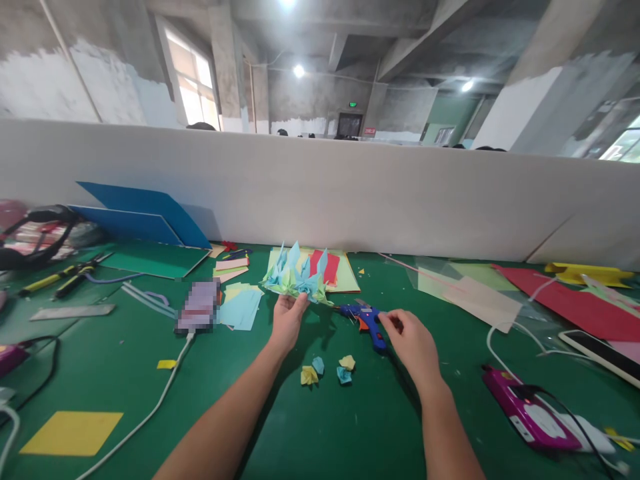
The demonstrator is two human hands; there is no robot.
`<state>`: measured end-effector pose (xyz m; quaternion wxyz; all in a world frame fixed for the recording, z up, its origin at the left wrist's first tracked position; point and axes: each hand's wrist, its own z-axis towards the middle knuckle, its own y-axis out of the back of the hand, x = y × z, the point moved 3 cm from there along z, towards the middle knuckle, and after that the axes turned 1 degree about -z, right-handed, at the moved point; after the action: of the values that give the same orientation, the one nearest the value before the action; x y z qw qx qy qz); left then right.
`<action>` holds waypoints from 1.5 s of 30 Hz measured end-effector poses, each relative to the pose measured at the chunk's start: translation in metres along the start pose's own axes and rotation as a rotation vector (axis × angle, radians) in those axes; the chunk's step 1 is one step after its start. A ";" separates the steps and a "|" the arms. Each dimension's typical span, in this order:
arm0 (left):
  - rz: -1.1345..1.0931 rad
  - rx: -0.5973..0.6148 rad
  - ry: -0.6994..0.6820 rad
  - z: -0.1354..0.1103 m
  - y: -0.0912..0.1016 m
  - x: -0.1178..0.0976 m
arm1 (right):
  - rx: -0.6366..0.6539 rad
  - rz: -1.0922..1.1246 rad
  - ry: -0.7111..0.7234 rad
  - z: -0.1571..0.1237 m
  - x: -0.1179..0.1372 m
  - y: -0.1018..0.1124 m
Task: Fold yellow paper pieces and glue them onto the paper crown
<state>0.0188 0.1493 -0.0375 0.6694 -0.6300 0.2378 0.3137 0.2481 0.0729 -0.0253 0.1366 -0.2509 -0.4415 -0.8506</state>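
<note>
My left hand (289, 323) is closed on the lower edge of a folded-paper piece (300, 273), with pointed light-blue and green parts standing up from it. The blue hot glue gun (369, 323) is just right of that piece, its nozzle towards it and its orange trigger showing. At the gun's rear end, my right hand (407, 343) has its thumb and forefinger pinched together; whether anything is between them I cannot make out. Nearer to me on the table are small folded-paper pieces: a yellow one (309, 375) and a blue one (344, 375) among several.
Paper sheets (350, 277) lie behind the folded piece, light-blue slips (241, 310) to its left. A cabled phone (199, 305), pliers (75, 277) and blue boards (145, 213) are at left. At right are red paper (565, 300) and a purple device (530, 410). A white partition (320, 193) runs behind.
</note>
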 end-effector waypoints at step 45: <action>0.162 0.099 -0.051 0.004 0.001 -0.002 | 0.370 -0.111 -0.315 -0.006 0.003 -0.019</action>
<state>0.0168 0.1534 -0.0361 0.6780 -0.5666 0.2862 0.3707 0.2351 0.0792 -0.0399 0.0627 -0.3265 -0.6187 -0.7118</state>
